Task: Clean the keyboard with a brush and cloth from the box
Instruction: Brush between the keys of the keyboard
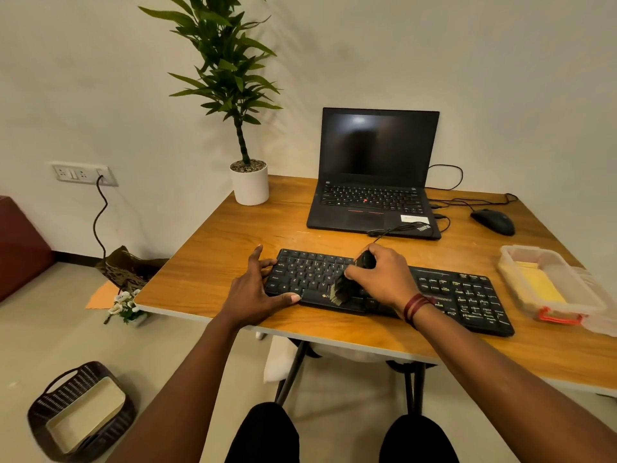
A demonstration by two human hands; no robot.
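And there was the keyboard, lying black and flat on the wooden table, with both hands on it. The left hand sat at the keyboard's left end, fingers spread and fairly straight. Its thumb pressed the front edge and its fingertips touched the far corner, bracing rather than grasping. The right hand was over the middle of the keyboard, fingers curled tight round the dark handle of the brush. The pale bristles were down on the keys near the space bar.

Off the keyboard's right end stood the clear plastic box, open, with the yellow cloth lying inside. Behind the keyboard an open laptop showed a dark screen. A black mouse lay behind the keyboard's right end, and a potted plant stood behind its left end.
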